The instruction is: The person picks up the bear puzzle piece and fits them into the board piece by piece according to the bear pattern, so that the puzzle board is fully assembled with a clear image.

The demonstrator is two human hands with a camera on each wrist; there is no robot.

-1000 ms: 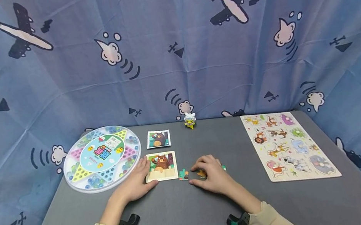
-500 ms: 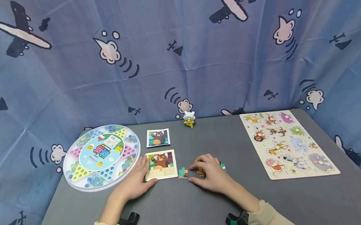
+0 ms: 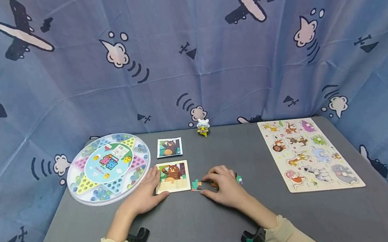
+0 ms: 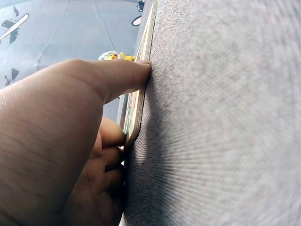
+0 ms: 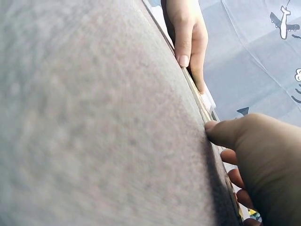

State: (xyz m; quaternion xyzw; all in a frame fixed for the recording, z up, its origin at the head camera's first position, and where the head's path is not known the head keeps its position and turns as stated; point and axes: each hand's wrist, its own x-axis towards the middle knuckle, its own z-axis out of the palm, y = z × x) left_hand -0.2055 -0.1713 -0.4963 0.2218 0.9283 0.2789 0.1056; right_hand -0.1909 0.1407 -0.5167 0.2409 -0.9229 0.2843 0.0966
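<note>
A small square jigsaw board lies on the grey table, its upper part filled with a brown bear picture and its lower part bare wood. My left hand holds the board's left side, thumb at the front edge and fingers along the left edge. To the right of the board, my right hand bends over loose puzzle pieces, thumb and index finger at the table. A teal and orange puzzle piece shows left of these fingertips. Another green puzzle piece peeks out behind the hand, and an orange one is mostly hidden beneath it.
A bear picture card lies behind the board. A round marble game box is at the left. At the right is an animal puzzle board. A small yellow and white figurine stands near the printed curtain.
My right hand has shifted slightly left, its thumb and index finger closer to the teal and orange puzzle piece. My left hand stays on the jigsaw board. The head view tilts slightly.
</note>
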